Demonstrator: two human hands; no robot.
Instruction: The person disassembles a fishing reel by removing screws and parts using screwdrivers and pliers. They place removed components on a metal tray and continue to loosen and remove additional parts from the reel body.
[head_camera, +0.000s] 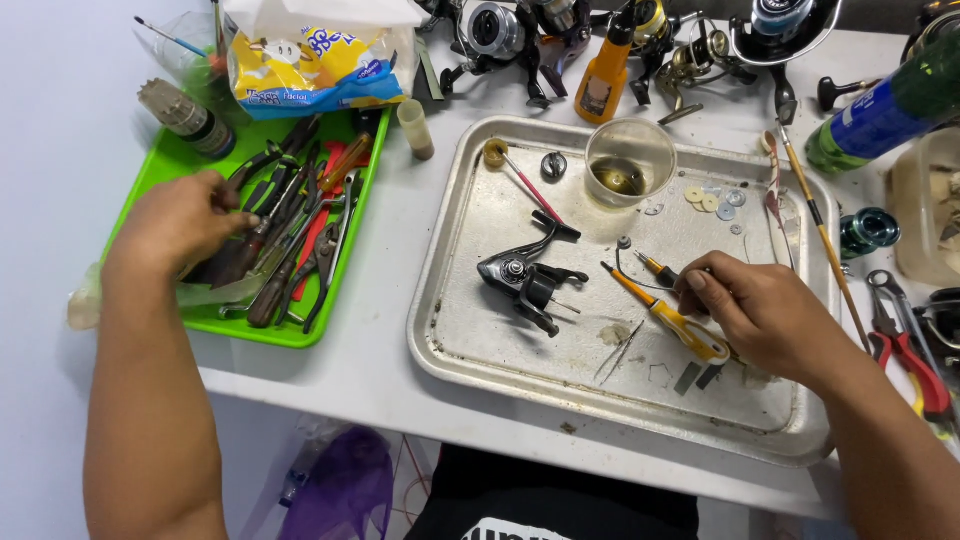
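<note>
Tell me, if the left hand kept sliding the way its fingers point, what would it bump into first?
The left hand points right, across the green tray. Its fingers already reach the heap of pliers and screwdrivers, so those tool handles would likely come first.

Left hand (178, 222) extended outward, fingers curled, palm down; right hand (765, 312) loosely closed, knuckles up.

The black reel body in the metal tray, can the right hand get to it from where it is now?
Probably yes. The right hand rests in the same metal tray, and only bare tray and a yellow-handled screwdriver lie before the black reel body.
</note>
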